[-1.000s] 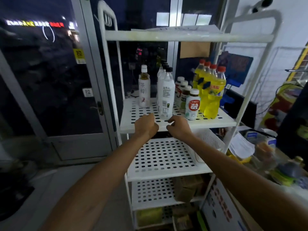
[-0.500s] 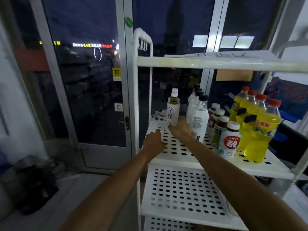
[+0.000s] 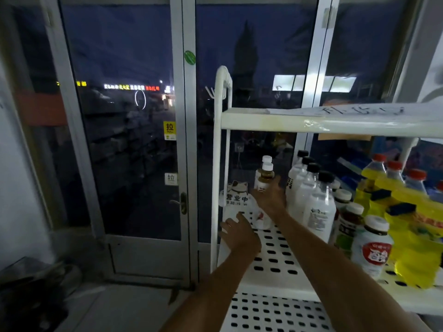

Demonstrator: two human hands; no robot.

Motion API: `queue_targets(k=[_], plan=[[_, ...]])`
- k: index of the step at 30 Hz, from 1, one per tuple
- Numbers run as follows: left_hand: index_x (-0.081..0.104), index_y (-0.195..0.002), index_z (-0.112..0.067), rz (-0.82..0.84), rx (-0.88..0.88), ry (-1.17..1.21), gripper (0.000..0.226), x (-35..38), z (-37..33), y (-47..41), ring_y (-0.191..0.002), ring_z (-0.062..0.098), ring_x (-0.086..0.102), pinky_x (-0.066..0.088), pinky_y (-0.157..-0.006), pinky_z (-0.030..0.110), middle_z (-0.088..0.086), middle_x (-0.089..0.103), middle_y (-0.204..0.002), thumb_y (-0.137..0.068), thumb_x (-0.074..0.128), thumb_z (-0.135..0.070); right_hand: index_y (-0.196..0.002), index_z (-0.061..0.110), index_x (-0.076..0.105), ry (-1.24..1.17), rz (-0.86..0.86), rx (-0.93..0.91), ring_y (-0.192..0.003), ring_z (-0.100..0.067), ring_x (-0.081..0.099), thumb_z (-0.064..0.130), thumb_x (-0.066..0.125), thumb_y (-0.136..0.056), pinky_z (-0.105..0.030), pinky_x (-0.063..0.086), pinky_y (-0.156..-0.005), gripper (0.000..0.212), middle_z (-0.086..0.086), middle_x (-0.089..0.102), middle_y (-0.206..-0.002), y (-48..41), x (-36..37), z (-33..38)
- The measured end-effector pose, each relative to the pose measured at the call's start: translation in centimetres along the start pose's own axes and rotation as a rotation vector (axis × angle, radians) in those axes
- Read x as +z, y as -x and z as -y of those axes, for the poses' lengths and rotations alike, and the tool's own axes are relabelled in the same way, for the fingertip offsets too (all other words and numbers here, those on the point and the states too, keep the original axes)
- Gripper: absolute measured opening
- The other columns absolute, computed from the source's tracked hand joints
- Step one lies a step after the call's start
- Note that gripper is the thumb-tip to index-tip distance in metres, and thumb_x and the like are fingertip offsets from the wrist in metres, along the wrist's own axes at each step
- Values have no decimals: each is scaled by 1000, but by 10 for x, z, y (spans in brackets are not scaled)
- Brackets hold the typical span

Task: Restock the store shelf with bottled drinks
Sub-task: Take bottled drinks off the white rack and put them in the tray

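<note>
**Entry: shelf tier [image 3: 275,262], perforated white, under both hands.**

- **Risk, as we judge it:** the tea bottle [image 3: 266,174] stands close beside the row of black-capped white bottles [image 3: 318,207], just right of the right hand. A wide swing of the wrist could knock that row over, one bottle into the next.
- **Second risk:** the cat sign [image 3: 236,197], just left of the same hand, could tip if brushed.
- **Right hand [image 3: 271,201]:** we see the thumb and fingers curled round the tea bottle's lower body.
- **Left hand [image 3: 239,233]:** fingers loosely spread, pressing flat on the tier's near-left corner and holding nothing.
</note>
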State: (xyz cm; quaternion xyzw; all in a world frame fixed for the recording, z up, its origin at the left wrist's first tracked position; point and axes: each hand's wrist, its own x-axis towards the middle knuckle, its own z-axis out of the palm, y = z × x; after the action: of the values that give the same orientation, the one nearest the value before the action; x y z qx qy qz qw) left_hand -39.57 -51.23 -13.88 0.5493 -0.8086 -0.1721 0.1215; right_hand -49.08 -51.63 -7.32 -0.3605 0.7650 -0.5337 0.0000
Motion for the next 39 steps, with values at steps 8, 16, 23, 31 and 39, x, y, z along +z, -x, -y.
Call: queue_targets(k=[8, 16, 23, 31, 39], plan=[[26, -145, -18, -115, -161, 375, 52, 0, -9, -37, -133, 32, 36, 29, -108, 47, 17, 38, -145, -98, 47, -27, -127, 17, 31, 168, -58, -26, -97, -31, 64, 34, 74, -77, -41, 54, -80, 68, -11, 63, -113, 29, -14, -11], [39, -140, -16, -211, 76, 639, 68, -27, -44, -85, -124, 30, 50, 45, -99, 46, 12, 53, -135, -84, 67, -44, -120, 21, 28, 295, -97, -66, -86, -24, 63, 44, 67, -82, -31, 48, -68, 59, -9, 64, -104, 62, -28, -5], [28, -147, -28, -140, 422, 699, 91, -33, -68, -114, -121, 32, 51, 44, -99, 52, 13, 53, -132, -71, 70, -57, -122, 25, 26, 313, -102, -91, -78, -17, 52, 42, 67, -84, -28, 38, -64, 58, -5, 58, -101, 92, -41, -1], [43, -124, -12, -14, 460, 950, 82, -32, -82, -111, -91, 29, 63, 53, -87, 48, -5, 56, -87, -62, 52, -64, -136, 36, 16, 171, -71, -41, -98, -19, 61, 30, 78, -75, -38, 54, -80, 87, 0, 54, -113, 99, -36, -6], [43, -129, -20, -28, 340, 866, 71, -43, -45, -57, -99, 25, 63, 53, -88, 43, 5, 63, -112, -76, 49, -67, -132, 27, 18, 253, 7, -167, -89, -23, 62, 33, 77, -71, -40, 56, -72, 85, -7, 59, -109, 112, -54, -3]])
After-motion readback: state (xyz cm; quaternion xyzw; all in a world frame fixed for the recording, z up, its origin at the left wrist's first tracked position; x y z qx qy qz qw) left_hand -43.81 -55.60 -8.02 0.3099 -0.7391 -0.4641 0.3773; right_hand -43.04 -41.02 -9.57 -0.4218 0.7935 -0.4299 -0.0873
